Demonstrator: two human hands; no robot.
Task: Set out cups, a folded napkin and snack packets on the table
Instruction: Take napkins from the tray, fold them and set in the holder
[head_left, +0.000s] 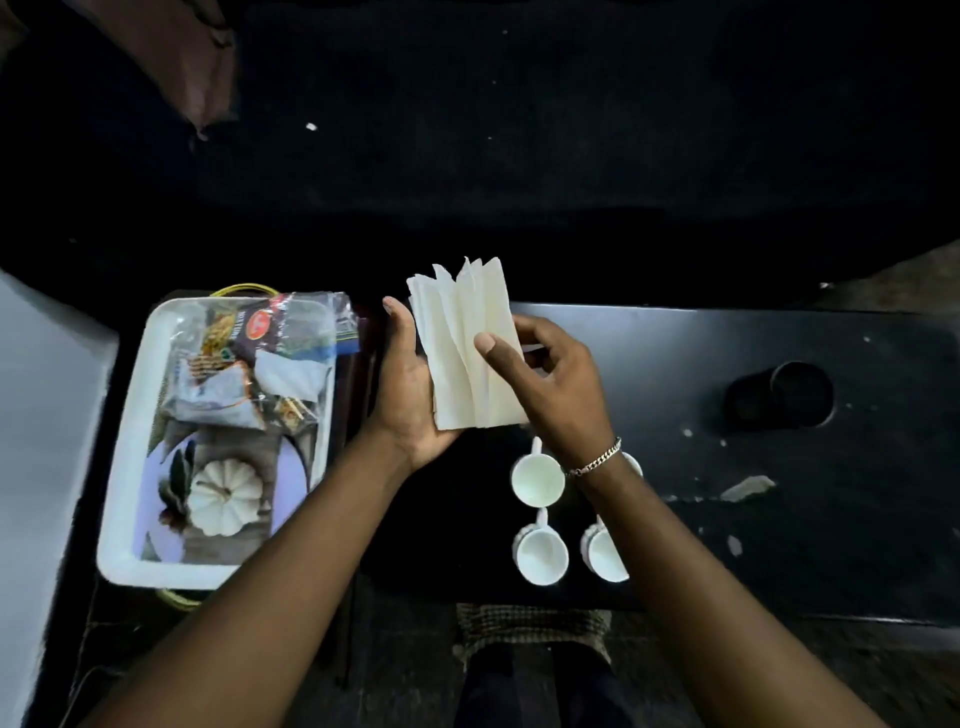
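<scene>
A white paper napkin (465, 338), pleated into long folds, stands between both hands above the black table (727, 519). My left hand (408, 395) cups its left edge and bottom. My right hand (550, 379) pinches its right side, thumb across the front. Below the hands, several small white cups sit in a cluster on the table: one at the top (537, 478), two in front (542, 553) (605, 553), and one mostly hidden behind my right wrist. Snack packets (260, 353) lie in a white tray (130, 467) at the left.
The tray has a pumpkin picture on its floor and rests on a low stand left of the table. A dark round container (784, 397) lies on its side at the table's right. White crumbs and a paper scrap (748, 488) dot the tabletop. Dark floor lies beyond.
</scene>
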